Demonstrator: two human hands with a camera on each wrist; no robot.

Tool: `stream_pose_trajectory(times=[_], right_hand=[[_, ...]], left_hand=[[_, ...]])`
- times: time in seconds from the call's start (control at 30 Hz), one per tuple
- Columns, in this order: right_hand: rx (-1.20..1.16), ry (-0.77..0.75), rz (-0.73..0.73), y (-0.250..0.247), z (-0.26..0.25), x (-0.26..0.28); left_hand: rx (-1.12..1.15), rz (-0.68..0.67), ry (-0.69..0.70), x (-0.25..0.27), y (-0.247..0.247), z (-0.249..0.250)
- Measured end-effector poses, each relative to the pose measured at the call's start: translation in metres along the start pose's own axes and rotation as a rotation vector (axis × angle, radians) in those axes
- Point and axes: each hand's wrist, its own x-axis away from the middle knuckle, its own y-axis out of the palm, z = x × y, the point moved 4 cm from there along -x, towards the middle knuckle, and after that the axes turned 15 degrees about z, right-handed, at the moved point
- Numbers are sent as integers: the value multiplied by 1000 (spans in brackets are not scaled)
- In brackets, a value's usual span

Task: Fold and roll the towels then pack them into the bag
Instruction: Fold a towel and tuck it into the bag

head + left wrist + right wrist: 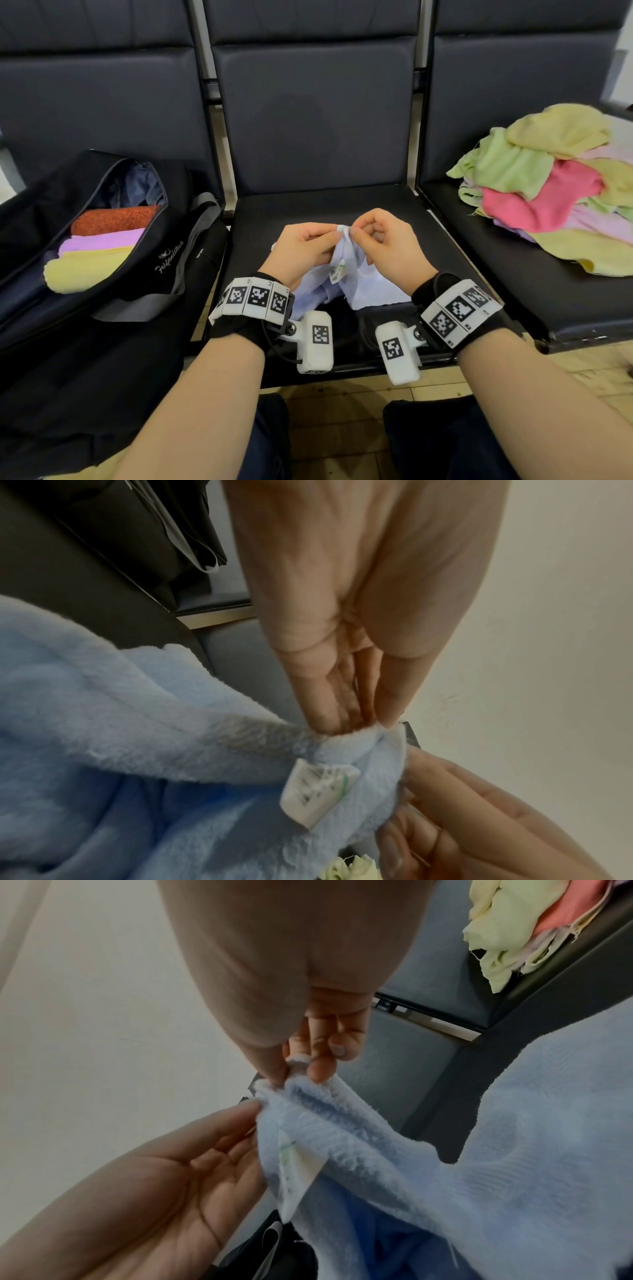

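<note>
While three rolled towels (102, 245) already lie in the bag (144, 274) and a pile (555, 192) waits on the right seat, our left hand (301, 246) and right hand (383, 240) fingers pinch the blue towel (370, 284), unfolded, above the middle seat (308, 212).

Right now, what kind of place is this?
Probably a waiting area or hall, not a home: a row of linked dark padded seats on a metal frame, a tiled floor, and a plain pale wall.
</note>
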Motion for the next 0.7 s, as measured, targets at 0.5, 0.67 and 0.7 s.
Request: stream_pose_trajectory(times=[0.5, 0.67, 0.7], right_hand=[[-138, 122, -60, -1, -9, 0], [-226, 217, -102, -3, -7, 0], [-220, 227, -107, -3, -5, -1]], left_hand=[[-23, 2, 84, -2, 1, 4], [-14, -33, 46, -5, -3, 2], [-18, -41, 46, -4, -4, 2]])
